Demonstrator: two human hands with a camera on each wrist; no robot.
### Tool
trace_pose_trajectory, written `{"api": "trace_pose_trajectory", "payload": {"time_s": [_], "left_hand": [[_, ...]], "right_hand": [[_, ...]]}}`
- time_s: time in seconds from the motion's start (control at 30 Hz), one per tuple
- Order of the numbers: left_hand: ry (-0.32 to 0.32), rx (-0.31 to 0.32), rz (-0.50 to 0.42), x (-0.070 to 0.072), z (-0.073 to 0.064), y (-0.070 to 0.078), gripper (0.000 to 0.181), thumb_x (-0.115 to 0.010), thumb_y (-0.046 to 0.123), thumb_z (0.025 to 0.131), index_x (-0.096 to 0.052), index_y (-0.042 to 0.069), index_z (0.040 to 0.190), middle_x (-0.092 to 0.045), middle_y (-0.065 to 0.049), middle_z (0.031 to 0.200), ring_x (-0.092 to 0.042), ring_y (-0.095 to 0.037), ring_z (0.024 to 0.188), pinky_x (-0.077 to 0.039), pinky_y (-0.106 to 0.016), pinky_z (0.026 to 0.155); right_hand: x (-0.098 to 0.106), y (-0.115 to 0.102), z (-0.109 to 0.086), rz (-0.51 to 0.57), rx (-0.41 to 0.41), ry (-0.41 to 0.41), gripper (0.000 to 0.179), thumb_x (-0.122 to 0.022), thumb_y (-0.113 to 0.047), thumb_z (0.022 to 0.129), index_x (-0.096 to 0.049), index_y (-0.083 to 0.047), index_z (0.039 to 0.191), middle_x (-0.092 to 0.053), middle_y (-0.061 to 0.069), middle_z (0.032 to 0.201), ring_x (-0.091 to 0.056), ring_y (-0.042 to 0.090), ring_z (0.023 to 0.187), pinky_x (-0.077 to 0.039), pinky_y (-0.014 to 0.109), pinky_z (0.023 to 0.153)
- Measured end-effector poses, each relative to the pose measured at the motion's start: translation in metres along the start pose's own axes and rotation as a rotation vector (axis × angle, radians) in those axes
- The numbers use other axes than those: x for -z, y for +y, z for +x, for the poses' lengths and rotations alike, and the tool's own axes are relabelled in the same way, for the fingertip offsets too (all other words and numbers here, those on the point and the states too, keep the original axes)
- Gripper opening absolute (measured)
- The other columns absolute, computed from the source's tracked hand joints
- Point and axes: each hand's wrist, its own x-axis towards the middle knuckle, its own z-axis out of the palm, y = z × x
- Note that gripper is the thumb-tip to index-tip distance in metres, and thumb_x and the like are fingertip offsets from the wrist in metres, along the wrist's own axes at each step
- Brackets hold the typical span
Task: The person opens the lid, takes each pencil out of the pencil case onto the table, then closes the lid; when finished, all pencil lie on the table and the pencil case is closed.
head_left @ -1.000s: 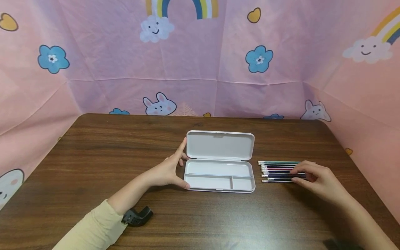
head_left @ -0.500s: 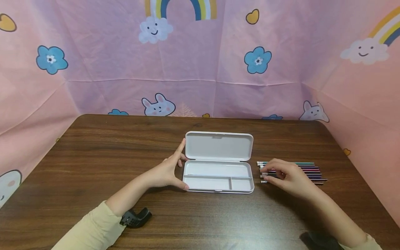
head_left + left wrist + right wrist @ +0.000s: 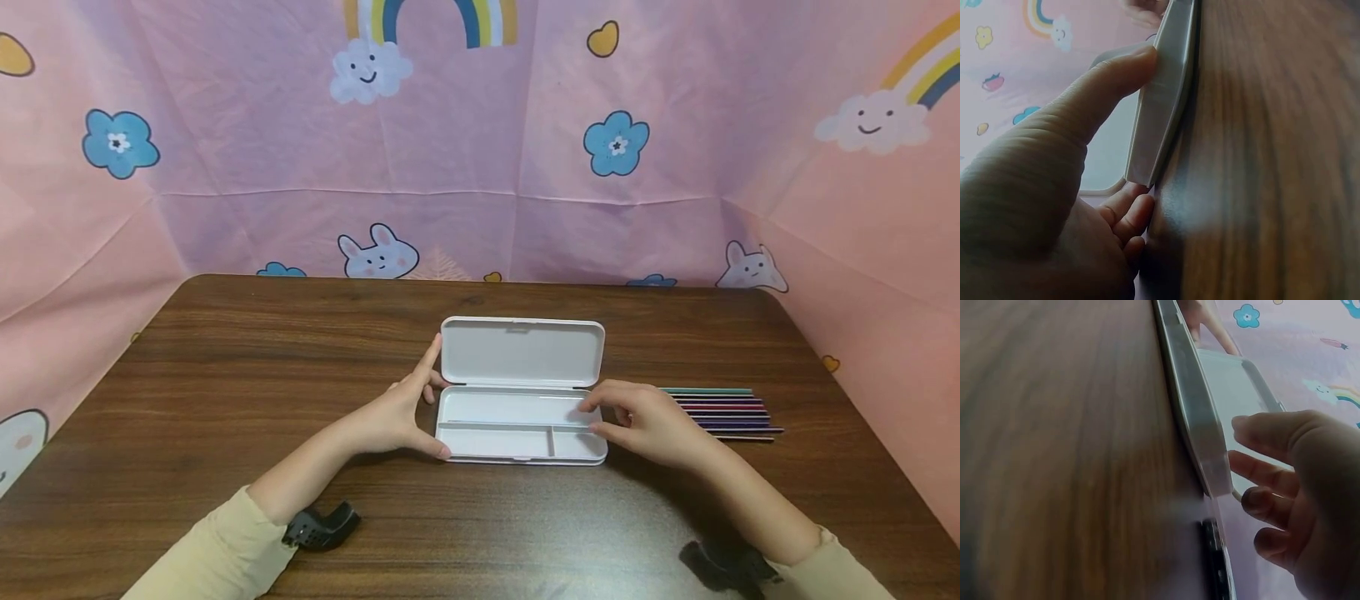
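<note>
A white pencil case [image 3: 495,442] lies with its lid [image 3: 522,353] raised at the back; its tray has a long rear compartment and two front ones. My left hand [image 3: 390,417] braces the case's left end, thumb on the front corner and index finger stretched along the lid's side. In the left wrist view the thumb [image 3: 1110,78] rests against the case wall. My right hand [image 3: 648,417] hovers over the case's right end, thumb and fingers parted with nothing between them. Several pencils [image 3: 731,408] lie side by side to its right, their left ends hidden by it.
Everything stands on a dark wood-grain table [image 3: 465,525]. A pink patterned cloth [image 3: 450,150] hangs behind and at both sides. Black wrist straps [image 3: 322,525] show at both sleeves. Close below the case in the right wrist view is a dark pencil end [image 3: 1215,556].
My right hand has slid left from the middle of the pencils, past their eraser ends, to the case's right end. The pencils stay in their row. My left hand keeps its place on the case.
</note>
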Motion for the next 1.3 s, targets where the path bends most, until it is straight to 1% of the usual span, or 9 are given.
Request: {"api": "trace_pose_trajectory", "payload": {"time_s": [0.13,0.3,0.43,0.57,0.73,0.93,1.03,1.17,1.3], "left_hand": [[0.001,-0.008,-0.006,0.000,-0.002,-0.001,0.146,-0.093,0.036,0.058,0.017,0.022,0.152,-0.048,-0.001,0.125,-0.042,-0.020,0.099,-0.027,-0.047,0.089],[0.008,-0.020,-0.001,-0.001,-0.002,-0.002,0.145,-0.093,0.036,0.058,0.017,0.022,0.152,-0.048,-0.001,0.125,-0.042,-0.019,0.099,-0.027,-0.046,0.088],[0.012,-0.017,0.001,0.000,-0.003,-0.002,0.146,-0.093,0.035,0.057,0.018,0.027,0.152,-0.048,-0.001,0.124,-0.042,-0.019,0.099,-0.029,-0.046,0.087],[0.011,-0.018,-0.004,-0.001,-0.003,-0.003,0.146,-0.093,0.035,0.057,0.019,0.031,0.151,-0.048,-0.001,0.124,-0.041,-0.020,0.099,-0.027,-0.046,0.088],[0.012,-0.014,0.002,-0.001,-0.003,-0.003,0.145,-0.093,0.035,0.057,0.018,0.028,0.151,-0.048,-0.001,0.124,-0.042,-0.019,0.099,-0.027,-0.047,0.088],[0.012,-0.011,0.004,-0.002,-0.004,-0.001,0.145,-0.093,0.035,0.058,0.018,0.027,0.151,-0.048,-0.001,0.125,-0.041,-0.019,0.098,-0.028,-0.046,0.087],[0.012,-0.017,0.004,-0.002,-0.004,-0.001,0.145,-0.093,0.035,0.058,0.017,0.024,0.152,-0.048,-0.001,0.124,-0.041,-0.019,0.098,-0.027,-0.046,0.087],[0.011,-0.019,0.001,-0.002,-0.004,-0.001,0.145,-0.093,0.035,0.058,0.017,0.023,0.152,-0.048,-0.001,0.124,-0.041,-0.019,0.098,-0.026,-0.047,0.088],[0.007,-0.008,0.002,-0.002,-0.005,0.000,0.145,-0.093,0.035,0.057,0.018,0.027,0.152,-0.048,0.000,0.124,-0.041,-0.019,0.099,-0.026,-0.047,0.089]], "right_hand": [[-0.002,-0.001,0.007,-0.017,-0.006,-0.053,0.022,-0.076,-0.012,0.082,-0.070,-0.018,0.102,-0.059,-0.012,0.082,-0.043,0.002,0.058,-0.038,0.023,0.051],[-0.004,-0.002,0.012,-0.039,-0.019,-0.108,0.018,-0.075,-0.012,0.083,-0.071,-0.018,0.099,-0.060,-0.015,0.082,-0.044,0.002,0.058,-0.038,0.023,0.051],[-0.005,-0.003,0.014,-0.032,-0.008,-0.116,0.015,-0.074,-0.011,0.084,-0.072,-0.017,0.097,-0.063,-0.013,0.087,-0.044,0.002,0.060,-0.039,0.023,0.052],[-0.006,-0.004,0.015,-0.033,-0.006,-0.116,0.014,-0.073,-0.011,0.084,-0.072,-0.018,0.096,-0.064,-0.013,0.087,-0.044,0.001,0.059,-0.038,0.024,0.052],[-0.007,-0.003,0.015,-0.042,-0.026,-0.121,0.015,-0.074,-0.013,0.084,-0.073,-0.019,0.097,-0.063,-0.016,0.085,-0.044,0.001,0.059,-0.039,0.023,0.051],[-0.006,-0.004,0.016,-0.045,-0.040,-0.125,0.016,-0.075,-0.014,0.083,-0.073,-0.019,0.098,-0.062,-0.017,0.082,-0.045,0.001,0.058,-0.039,0.023,0.050],[-0.006,-0.006,0.016,-0.057,-0.053,-0.127,0.017,-0.075,-0.014,0.083,-0.073,-0.020,0.098,-0.061,-0.018,0.080,-0.045,0.001,0.057,-0.038,0.023,0.050],[-0.006,-0.006,0.016,-0.055,-0.060,-0.147,0.015,-0.074,-0.013,0.083,-0.073,-0.019,0.097,-0.061,-0.017,0.080,-0.044,0.001,0.058,-0.038,0.024,0.050],[-0.006,-0.006,0.017,-0.065,-0.058,-0.196,0.013,-0.073,-0.014,0.084,-0.073,-0.019,0.096,-0.064,-0.016,0.085,-0.046,0.001,0.060,-0.040,0.024,0.053]]}}
